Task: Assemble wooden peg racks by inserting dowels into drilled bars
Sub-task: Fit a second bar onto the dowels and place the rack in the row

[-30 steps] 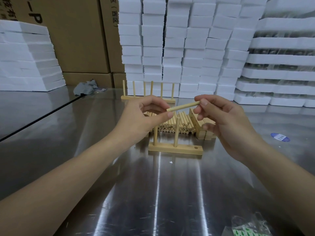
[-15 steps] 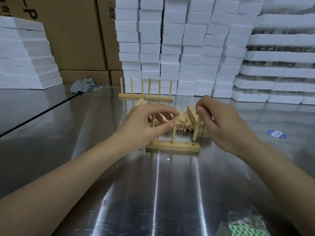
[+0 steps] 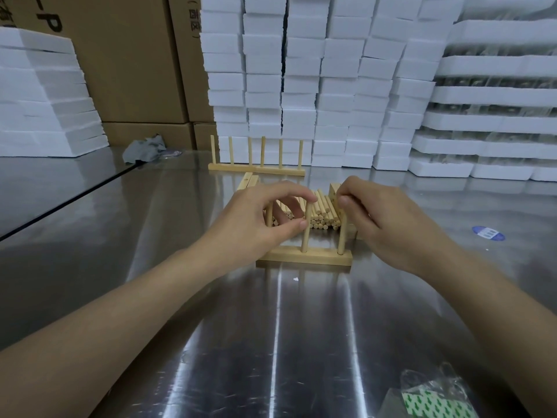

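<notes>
A smooth, pale wooden bar [image 3: 319,258] lies left-to-right on the shiny steel worktop [image 3: 301,327]. The left hand [image 3: 259,224] pinches its upright round middle dowel [image 3: 306,239]; the right hand [image 3: 385,224] pinches the upright end dowel [image 3: 341,239].

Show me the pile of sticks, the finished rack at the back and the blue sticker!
pile of sticks [image 3: 324,221]: head view, on the round stick ends.
finished rack [image 3: 256,169]: head view, on its base bar.
blue sticker [image 3: 487,233]: head view, on its middle.
</notes>
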`<state>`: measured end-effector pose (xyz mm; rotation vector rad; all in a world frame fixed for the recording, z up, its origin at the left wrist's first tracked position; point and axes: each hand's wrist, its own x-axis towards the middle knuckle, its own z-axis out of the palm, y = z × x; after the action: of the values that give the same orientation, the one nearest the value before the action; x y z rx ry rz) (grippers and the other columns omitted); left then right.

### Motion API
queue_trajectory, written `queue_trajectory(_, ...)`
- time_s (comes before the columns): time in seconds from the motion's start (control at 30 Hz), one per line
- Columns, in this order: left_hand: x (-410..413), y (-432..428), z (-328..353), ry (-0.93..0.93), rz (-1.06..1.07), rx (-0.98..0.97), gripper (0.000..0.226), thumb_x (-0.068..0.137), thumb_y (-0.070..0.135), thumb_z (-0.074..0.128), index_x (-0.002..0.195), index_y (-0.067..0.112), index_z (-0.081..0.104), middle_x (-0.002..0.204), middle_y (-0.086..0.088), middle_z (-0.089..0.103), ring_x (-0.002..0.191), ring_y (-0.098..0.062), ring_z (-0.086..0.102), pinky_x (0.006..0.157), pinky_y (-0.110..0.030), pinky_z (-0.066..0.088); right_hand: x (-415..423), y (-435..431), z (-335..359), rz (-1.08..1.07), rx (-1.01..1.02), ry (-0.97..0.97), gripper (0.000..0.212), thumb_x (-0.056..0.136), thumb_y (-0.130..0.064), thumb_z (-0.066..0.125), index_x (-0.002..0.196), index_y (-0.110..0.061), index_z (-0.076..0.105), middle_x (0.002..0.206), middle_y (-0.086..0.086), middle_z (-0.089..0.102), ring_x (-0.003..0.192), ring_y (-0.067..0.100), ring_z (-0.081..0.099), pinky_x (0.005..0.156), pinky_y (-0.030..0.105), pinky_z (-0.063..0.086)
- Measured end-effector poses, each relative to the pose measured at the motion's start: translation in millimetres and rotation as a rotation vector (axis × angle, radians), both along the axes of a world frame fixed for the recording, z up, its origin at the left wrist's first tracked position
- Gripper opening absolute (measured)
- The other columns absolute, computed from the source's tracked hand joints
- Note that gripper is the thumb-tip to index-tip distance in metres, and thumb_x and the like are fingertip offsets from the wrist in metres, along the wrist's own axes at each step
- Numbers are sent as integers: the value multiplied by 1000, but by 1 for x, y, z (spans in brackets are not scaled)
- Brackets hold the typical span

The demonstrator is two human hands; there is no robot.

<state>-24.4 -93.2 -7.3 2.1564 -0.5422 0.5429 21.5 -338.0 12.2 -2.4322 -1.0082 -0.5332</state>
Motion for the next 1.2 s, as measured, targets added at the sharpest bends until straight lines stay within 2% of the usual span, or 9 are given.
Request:
queue_trajectory(0.17, 1, 0, 0, 2, -4, -2, 36, 94, 23, 82, 119, 47, 73, 100, 15, 74, 81, -15, 70, 70, -14, 51, 2, 0, -1, 18, 36, 6, 20, 108, -32, 44, 95, -22, 55, 75, -8, 58, 70, 17, 52, 68, 49, 47)
queue_trajectory(0.4, 1, -1, -1, 3, 3, 1, 35, 95, 23, 81, 119, 46, 72, 98, 14, 73, 79, -14, 69, 69, -14, 49, 3, -2, 6, 14, 91, 83, 18, 101, -34, 61, 87, -22, 60, 63, -7, 63, 64, 11, 58, 58, 21, 39)
queue_trajectory(0.53, 0, -1, -1, 2, 5, -4, 35, 96, 21, 80, 120, 44, 72, 99, 15, 72, 78, -11, 68, 69, -14, 50, 2, -5, 13, -7, 87, 181, 26, 100, -34, 67, 84, -15, 60, 58, -8, 67, 51, 5, 63, 55, 18, 44)
queue_trajectory(0.63, 0, -1, -1, 0, 3, -13, 35, 96, 19, 79, 121, 43, 72, 99, 15, 72, 77, -11, 68, 69, -16, 51, 0, -5, 16, -12, 98, 250, 32, 99, -36, 68, 84, -10, 57, 59, -5, 71, 52, 9, 69, 55, 23, 49)
queue_trajectory(0.73, 0, -2, -1, -4, 10, -23, 40, 95, 19, 80, 125, 44, 71, 105, 15, 70, 83, -12, 71, 74, -25, 59, -3, -3, 14, -13, 113, 249, 28, 101, -35, 65, 84, -14, 56, 61, -2, 72, 56, 9, 70, 61, 26, 51)
queue_trajectory(0.87, 1, 1, 2, 18, 17, -12, 69, 90, 26, 86, 143, 56, 53, 115, 16, 64, 96, -12, 73, 81, -25, 60, -2, -1, 7, -23, 171, 206, 23, 104, -31, 60, 87, -16, 58, 61, 0, 71, 59, 9, 69, 66, 28, 52)
queue_trajectory(1.03, 1, 5, 9, 48, 45, -130, 95, 81, 37, 92, 150, 65, 33, 125, 7, 66, 109, -14, 71, 92, -33, 59, 4, -6, 11, -28, 333, 209, 22, 107, -28, 57, 87, -18, 60, 64, 5, 68, 58, 10, 69, 58, 20, 45)
queue_trajectory(1.1, 1, 5, 12, 21, 72, -145, 95, 82, 37, 92, 151, 65, 31, 129, 7, 66, 117, -10, 69, 101, -36, 54, 6, -7, 11, -28, 384, 217, 22, 107, -27, 56, 89, -16, 61, 64, 6, 68, 58, 11, 69, 58, 26, 45)
queue_trajectory(1.2, 0, 4, 13, -47, 111, -229, 94, 81, 39, 91, 152, 61, 33, 133, 9, 62, 125, -2, 62, 102, -33, 51, 6, -6, 13, -11, 514, 297, 24, 108, -26, 56, 92, -9, 61, 63, 6, 66, 60, 17, 69, 56, 37, 48)
